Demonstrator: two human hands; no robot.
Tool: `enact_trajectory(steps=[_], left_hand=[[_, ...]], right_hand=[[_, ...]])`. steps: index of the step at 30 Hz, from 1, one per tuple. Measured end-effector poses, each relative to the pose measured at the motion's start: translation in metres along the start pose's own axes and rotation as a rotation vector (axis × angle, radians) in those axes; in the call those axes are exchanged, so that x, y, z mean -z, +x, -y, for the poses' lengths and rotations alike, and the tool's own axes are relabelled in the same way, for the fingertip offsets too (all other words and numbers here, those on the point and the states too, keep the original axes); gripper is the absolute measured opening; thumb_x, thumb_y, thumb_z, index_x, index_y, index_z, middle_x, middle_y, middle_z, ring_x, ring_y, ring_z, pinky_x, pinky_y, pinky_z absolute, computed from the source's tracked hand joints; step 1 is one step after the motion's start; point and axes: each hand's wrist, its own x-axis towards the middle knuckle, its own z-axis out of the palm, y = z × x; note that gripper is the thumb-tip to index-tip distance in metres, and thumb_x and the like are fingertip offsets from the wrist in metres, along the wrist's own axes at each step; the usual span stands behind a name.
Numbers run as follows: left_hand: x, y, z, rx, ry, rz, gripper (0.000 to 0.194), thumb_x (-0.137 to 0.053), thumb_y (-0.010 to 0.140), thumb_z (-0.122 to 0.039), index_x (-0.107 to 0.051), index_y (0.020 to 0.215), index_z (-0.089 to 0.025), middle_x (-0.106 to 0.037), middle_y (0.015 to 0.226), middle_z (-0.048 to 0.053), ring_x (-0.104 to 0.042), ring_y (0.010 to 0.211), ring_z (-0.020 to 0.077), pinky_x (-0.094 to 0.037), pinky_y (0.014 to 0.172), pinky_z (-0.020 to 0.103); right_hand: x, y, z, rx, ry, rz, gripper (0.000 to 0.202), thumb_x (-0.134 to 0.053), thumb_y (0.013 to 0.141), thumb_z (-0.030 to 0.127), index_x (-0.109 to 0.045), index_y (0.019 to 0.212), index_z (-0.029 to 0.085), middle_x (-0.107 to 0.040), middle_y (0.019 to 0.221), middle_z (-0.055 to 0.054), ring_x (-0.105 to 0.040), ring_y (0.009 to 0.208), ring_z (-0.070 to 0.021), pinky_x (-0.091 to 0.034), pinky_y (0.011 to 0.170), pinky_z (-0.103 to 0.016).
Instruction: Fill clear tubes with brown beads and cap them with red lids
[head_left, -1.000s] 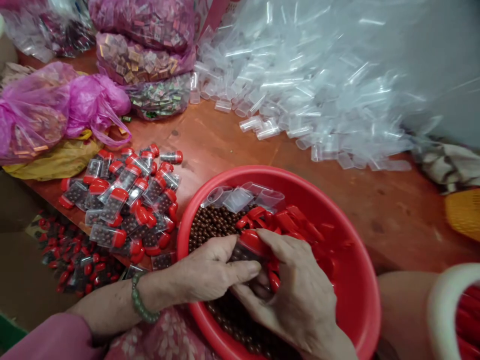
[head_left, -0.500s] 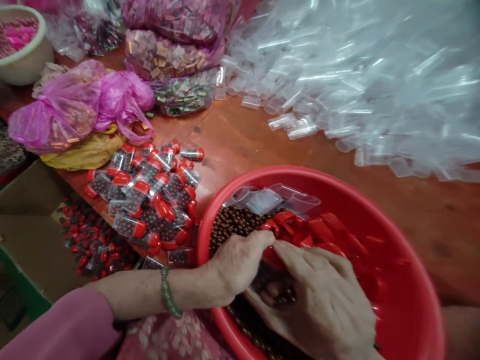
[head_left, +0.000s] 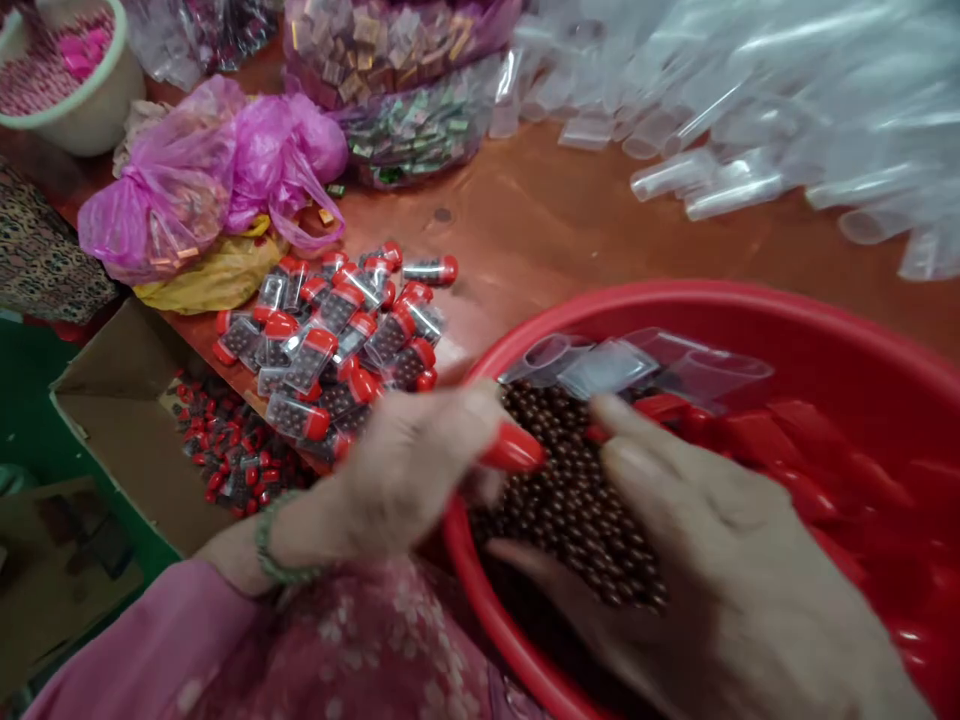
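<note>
My left hand point(head_left: 409, 465), with a green bead bracelet at the wrist, is closed at the left rim of a red basin point(head_left: 720, 295). A red cap point(head_left: 514, 447) sticks out from its fingers; the body of that container is hidden in the hand. My right hand point(head_left: 735, 540) is inside the basin with fingers stretched out and thumb apart, holding nothing I can see. Between the hands lie dark brown beads point(head_left: 581, 500). Clear flat tubes point(head_left: 611, 368) rest behind them, and loose red caps point(head_left: 795, 450) fill the right side.
Left of the basin is a pile of red-capped bead containers point(head_left: 330, 350). More lie in a cardboard box point(head_left: 120, 400) below the table edge. Pink bags point(head_left: 172, 190), a yellow bag point(head_left: 214, 285) and a white bucket point(head_left: 97, 110) stand behind. Clear tubes point(head_left: 742, 180) heap up at back right.
My hands were together over the basin and are now apart. The left has moved left with a red-capped container. The right has opened above the beads. The view has shifted.
</note>
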Motion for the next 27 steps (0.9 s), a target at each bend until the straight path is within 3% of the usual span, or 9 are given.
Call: enact_trajectory(steps=[2,4,6,8,12,14,19,22,27], left_hand=[[0.034,-0.009,-0.003,-0.033,0.329,-0.203,0.039,-0.033,0.098,-0.031,-0.065,0.080,-0.019,-0.064,0.068,0.001,-0.061,0.062,0.0136,-0.052,0.063,0.027],[0.061,-0.018,0.001,-0.065,0.744,-0.375,0.024,-0.046,0.094,-0.033,-0.066,0.100,-0.021,-0.069,0.093,0.004,-0.063,0.090,0.0199,-0.051,0.085,0.037],[0.073,-0.028,0.009,-0.114,1.064,-0.419,0.030,-0.058,0.088,-0.036,-0.061,0.114,-0.022,-0.063,0.117,0.008,-0.054,0.115,0.0282,-0.041,0.101,0.048],[0.070,-0.039,0.020,-0.204,1.197,-0.289,0.038,-0.062,0.085,-0.035,-0.057,0.119,-0.019,-0.057,0.127,0.012,-0.048,0.120,0.0321,-0.039,0.103,0.052],[0.038,-0.059,0.044,-0.330,1.119,0.358,0.028,-0.057,0.087,-0.028,-0.059,0.111,-0.014,-0.061,0.113,0.014,-0.055,0.101,0.0281,-0.049,0.085,0.044],[0.025,-0.065,0.058,-0.316,1.146,0.538,0.023,-0.054,0.088,-0.023,-0.061,0.107,-0.012,-0.063,0.111,0.014,-0.055,0.101,0.0283,-0.048,0.085,0.044],[0.023,-0.065,0.088,-0.448,1.243,0.614,0.030,-0.044,0.093,-0.018,-0.060,0.118,-0.015,-0.059,0.127,0.012,-0.051,0.115,0.0287,-0.041,0.097,0.045],[0.028,-0.057,0.099,-0.554,1.210,0.611,0.035,-0.043,0.095,-0.021,-0.055,0.128,-0.020,-0.052,0.140,0.006,-0.042,0.129,0.0292,-0.033,0.106,0.048],[0.025,-0.039,0.112,-0.654,1.126,0.760,0.036,-0.044,0.095,-0.024,-0.054,0.130,-0.023,-0.046,0.148,0.000,-0.028,0.142,0.0243,-0.014,0.119,0.048]], right_hand=[[-0.002,-0.002,-0.003,-0.047,-0.015,-0.027,0.082,-0.061,0.086,0.037,-0.013,0.152,0.030,-0.051,0.140,-0.016,-0.059,0.115,-0.0354,-0.051,0.091,-0.049],[-0.005,-0.004,-0.005,-0.049,-0.068,-0.058,0.083,-0.061,0.087,0.032,-0.011,0.154,0.028,-0.053,0.136,-0.017,-0.060,0.113,-0.0355,-0.051,0.090,-0.050],[-0.006,-0.006,-0.006,-0.053,-0.094,-0.068,0.079,-0.059,0.088,0.029,-0.014,0.154,0.030,-0.057,0.132,-0.015,-0.062,0.109,-0.0343,-0.051,0.088,-0.048],[-0.008,-0.007,-0.008,-0.075,-0.095,-0.068,0.077,-0.057,0.089,0.026,-0.015,0.153,0.032,-0.059,0.129,-0.014,-0.064,0.104,-0.0330,-0.053,0.084,-0.047],[-0.012,-0.005,-0.011,-0.036,-0.083,-0.077,0.059,-0.056,0.090,0.023,-0.035,0.145,0.026,-0.065,0.117,-0.014,-0.067,0.094,-0.0292,-0.055,0.077,-0.043],[-0.014,-0.003,-0.011,0.011,-0.083,-0.072,0.043,-0.057,0.090,0.023,-0.049,0.132,0.020,-0.068,0.111,-0.013,-0.068,0.089,-0.0261,-0.056,0.075,-0.039],[-0.015,0.000,-0.010,0.028,-0.071,-0.071,0.023,-0.059,0.089,0.018,-0.059,0.111,0.012,-0.071,0.104,-0.015,-0.068,0.085,-0.0227,-0.055,0.074,-0.036],[-0.017,0.000,-0.010,0.011,-0.058,-0.065,0.021,-0.060,0.088,0.017,-0.061,0.107,0.009,-0.072,0.103,-0.015,-0.068,0.086,-0.0226,-0.055,0.077,-0.036],[-0.021,-0.004,-0.013,0.000,-0.061,-0.030,0.020,-0.057,0.090,0.017,-0.062,0.108,0.010,-0.072,0.104,-0.013,-0.067,0.088,-0.0221,-0.053,0.078,-0.035]])
